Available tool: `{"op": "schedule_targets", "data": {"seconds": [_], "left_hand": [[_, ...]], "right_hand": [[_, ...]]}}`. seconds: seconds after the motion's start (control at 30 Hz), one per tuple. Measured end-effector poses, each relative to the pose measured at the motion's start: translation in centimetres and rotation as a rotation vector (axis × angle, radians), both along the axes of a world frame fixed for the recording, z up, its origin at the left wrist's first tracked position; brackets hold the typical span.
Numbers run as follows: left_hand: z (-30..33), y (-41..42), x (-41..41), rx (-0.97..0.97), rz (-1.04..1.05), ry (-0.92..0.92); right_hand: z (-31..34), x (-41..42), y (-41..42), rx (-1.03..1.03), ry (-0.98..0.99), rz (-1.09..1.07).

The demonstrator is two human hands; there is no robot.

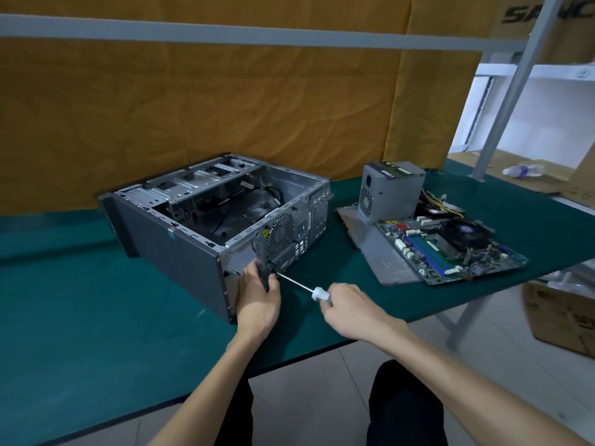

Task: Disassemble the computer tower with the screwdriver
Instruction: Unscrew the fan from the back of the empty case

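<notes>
Green matting covers the table (96,317), which stands before an orange cloth backdrop (193,107); shelving and cardboard boxes lie to the right. On the table the tower (180,239) lies on its side, open face up, its rear panel turned toward the person. Well apart to its right sit parts already taken out: the power supply (391,191), the motherboard (450,249) and a grey panel (383,252) beneath them.

The left hand (257,300) grips the lower edge of the rear panel, fingers curled round a dark bracket just below the fan grille (280,235). The right hand (351,309) holds the screwdriver (309,289), fingers closed round its white handle; the shaft runs up and left, its tip meeting the rear panel just beside the left thumb. The screw itself is too small to make out.

The step in hand appears to be loosening a rear-panel screw. To do it well, keep the shaft in line with the screw, press inward while turning so the tip does not slip out, and let the left hand steady the chassis against that push. The left thumb lies close to the tip; a slip would likely strike it. Catching the freed screw would keep it from dropping off the table edge.
</notes>
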State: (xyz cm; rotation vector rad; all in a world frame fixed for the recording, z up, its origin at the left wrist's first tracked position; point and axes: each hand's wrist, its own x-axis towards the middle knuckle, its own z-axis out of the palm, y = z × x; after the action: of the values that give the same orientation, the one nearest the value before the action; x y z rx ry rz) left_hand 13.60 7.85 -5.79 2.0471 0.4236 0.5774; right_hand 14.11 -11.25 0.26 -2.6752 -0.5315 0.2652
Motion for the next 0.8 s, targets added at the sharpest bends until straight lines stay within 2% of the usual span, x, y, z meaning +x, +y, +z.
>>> {"op": "schedule_targets", "data": {"seconds": [0.1, 0.33, 0.5, 0.7, 0.8], "left_hand": [[-0.1, 0.0, 0.1, 0.005, 0.008, -0.015], [0.1, 0.0, 0.4, 0.014, 0.062, 0.025], [0.2, 0.0, 0.5, 0.053, 0.071, 0.032], [0.2, 0.1, 0.7, 0.100, 0.077, 0.014], [0.1, 0.1, 0.8, 0.107, 0.086, 0.012]], "right_hand": [[-0.2, -0.1, 0.1, -0.090, -0.259, 0.032], [-0.4, -0.5, 0.1, 0.011, -0.132, 0.004], [-0.9, -1.3, 0.3, -0.123, -0.440, 0.054], [-1.5, -0.8, 0.3, -0.028, -0.315, -0.016], [-1.8, -0.7, -0.1, -0.104, -0.418, 0.020]]}}
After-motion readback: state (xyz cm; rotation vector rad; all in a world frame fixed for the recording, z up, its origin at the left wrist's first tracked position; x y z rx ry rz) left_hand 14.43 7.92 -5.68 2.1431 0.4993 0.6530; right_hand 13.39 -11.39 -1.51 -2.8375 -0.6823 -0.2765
